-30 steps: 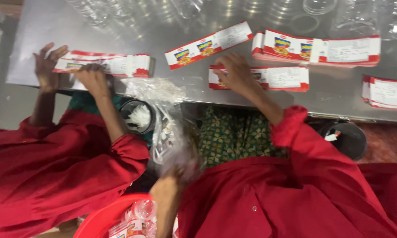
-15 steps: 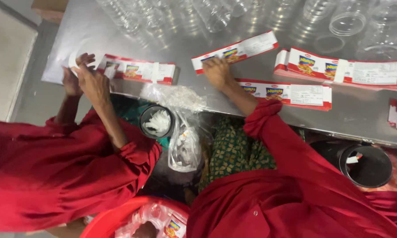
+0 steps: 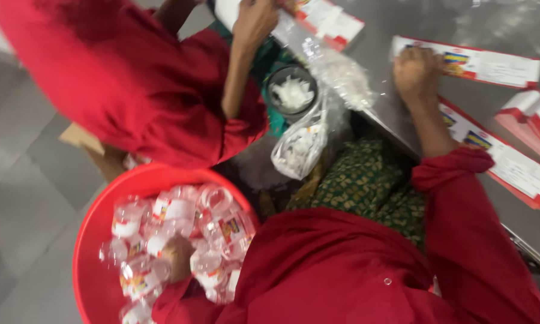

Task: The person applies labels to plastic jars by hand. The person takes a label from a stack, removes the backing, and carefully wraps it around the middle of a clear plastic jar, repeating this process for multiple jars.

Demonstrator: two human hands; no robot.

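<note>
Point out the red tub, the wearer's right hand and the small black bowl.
red tub [image 3: 96,240], head view, bare left inner wall.
right hand [image 3: 415,73], head view, back of hand.
small black bowl [image 3: 274,77], head view, rim.

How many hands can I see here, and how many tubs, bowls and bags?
Hands: 3 (left hand, right hand, co-worker's hand)
Red tub: 1
Black bowl: 1
Clear bag: 1
Total: 6
</note>
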